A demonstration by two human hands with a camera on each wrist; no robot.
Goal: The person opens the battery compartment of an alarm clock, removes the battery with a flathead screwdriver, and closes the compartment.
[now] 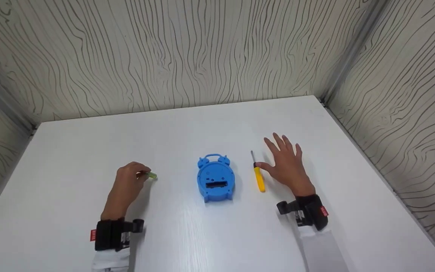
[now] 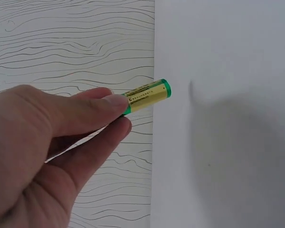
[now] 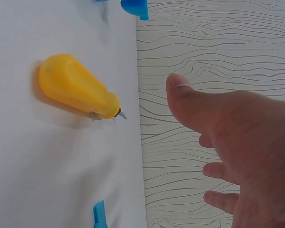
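Alarm clock (image 1: 216,175) on desk (image 1: 183,234). Screwdriver (image 1: 259,178) between clock and right edge. Battery (image 1: 152,175), in left hand (image 1: 127,179), between clock and left edge.

Left hand (image 1: 128,181) and right hand (image 1: 288,168) bare, white sleeves (image 1: 322,247) behind, black wrist straps (image 1: 104,236) each with a pale-lettered red tag (image 1: 93,235) and stubby black camera block (image 1: 138,226) jutting from the inner side.
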